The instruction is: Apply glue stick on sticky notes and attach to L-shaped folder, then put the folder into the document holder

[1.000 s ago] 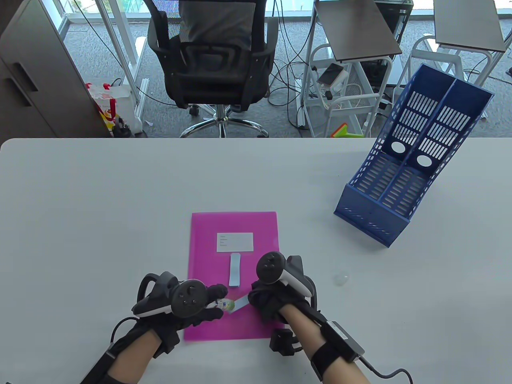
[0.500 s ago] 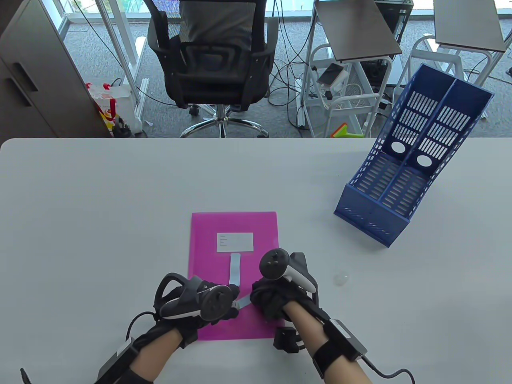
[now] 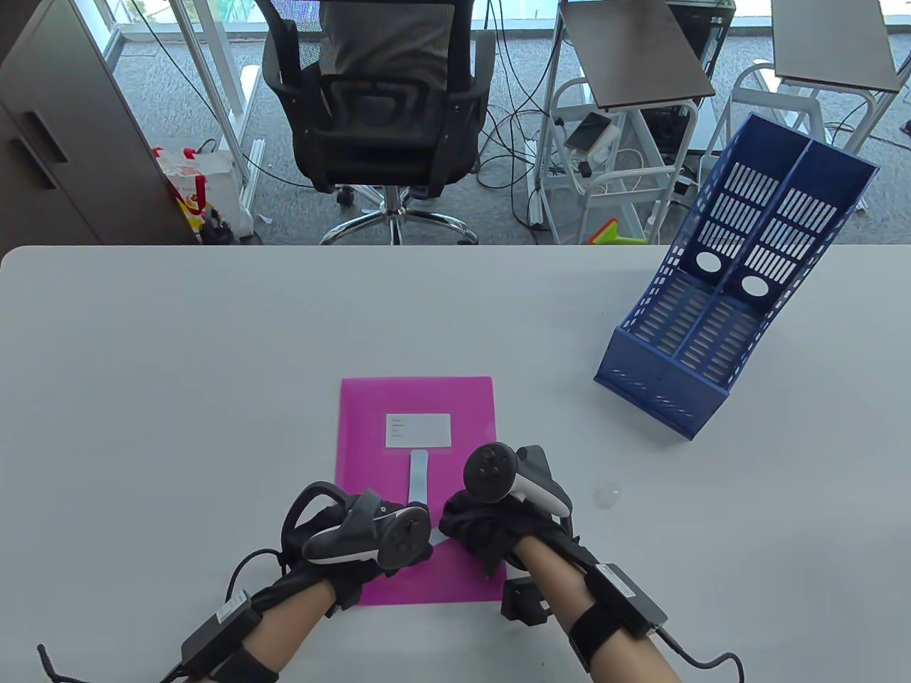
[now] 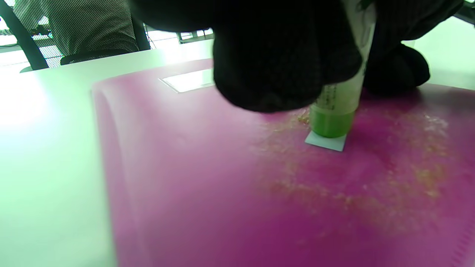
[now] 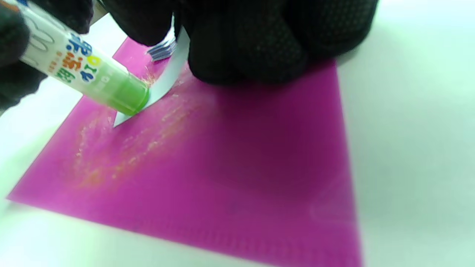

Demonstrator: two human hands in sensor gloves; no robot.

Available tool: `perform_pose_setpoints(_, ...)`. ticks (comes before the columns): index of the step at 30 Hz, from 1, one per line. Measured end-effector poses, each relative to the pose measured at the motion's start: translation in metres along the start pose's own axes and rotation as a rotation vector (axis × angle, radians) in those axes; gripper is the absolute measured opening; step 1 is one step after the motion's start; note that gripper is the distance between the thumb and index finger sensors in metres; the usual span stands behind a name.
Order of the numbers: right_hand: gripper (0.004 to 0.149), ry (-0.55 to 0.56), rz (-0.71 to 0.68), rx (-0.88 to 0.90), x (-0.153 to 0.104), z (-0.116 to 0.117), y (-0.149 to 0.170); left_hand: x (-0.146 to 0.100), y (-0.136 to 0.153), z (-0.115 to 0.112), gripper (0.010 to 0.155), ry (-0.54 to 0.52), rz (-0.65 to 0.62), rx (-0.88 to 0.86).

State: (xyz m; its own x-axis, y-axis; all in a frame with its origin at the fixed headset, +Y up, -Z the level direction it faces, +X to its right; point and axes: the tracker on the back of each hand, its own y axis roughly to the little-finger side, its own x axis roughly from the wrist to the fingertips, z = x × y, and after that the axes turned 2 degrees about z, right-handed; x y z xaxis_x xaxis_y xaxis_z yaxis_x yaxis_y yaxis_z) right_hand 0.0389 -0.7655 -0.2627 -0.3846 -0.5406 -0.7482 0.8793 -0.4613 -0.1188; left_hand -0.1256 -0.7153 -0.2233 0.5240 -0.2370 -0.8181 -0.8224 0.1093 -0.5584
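Since a second ago the left hand (image 3: 356, 541) has slid rightward across the pink folder (image 3: 377, 455), so its tracker now covers the glue stick that earlier showed in the table view, and the gap to the right hand (image 3: 491, 530) has nearly closed. The glue stick (image 5: 92, 79) is gripped in the left hand's curled fingers, tilted, with its green end pressed on the loose end of a pale blue sticky note (image 5: 163, 83). That note lies on the folder's near half; its other end is pinned under the right hand's bunched fingers (image 5: 252, 48), which also seem to hold a small pad of notes (image 5: 161, 50). Another blue note (image 3: 418, 475) lies flat just below the folder's white label (image 3: 418, 430). A clear cap (image 3: 607, 494) rests on the table (image 3: 178, 370) right of the folder, and the blue document holder (image 3: 719, 299) stands well apart at the far right.
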Motion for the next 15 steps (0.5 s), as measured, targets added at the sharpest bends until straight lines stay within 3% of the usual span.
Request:
perform_pose_setpoints(3, 0.033, 0.039, -0.003, -0.039, 0.003, 0.003, 0.0, 0.004, -0.001, -0.001, 0.055, 0.001, 0.009, -0.03)
perform_pose_setpoints(15, 0.033, 0.056, -0.01, 0.023, 0.004, 0.004, 0.008, 0.024, -0.01, 0.0, 0.051, 0.044, 0.017, -0.118)
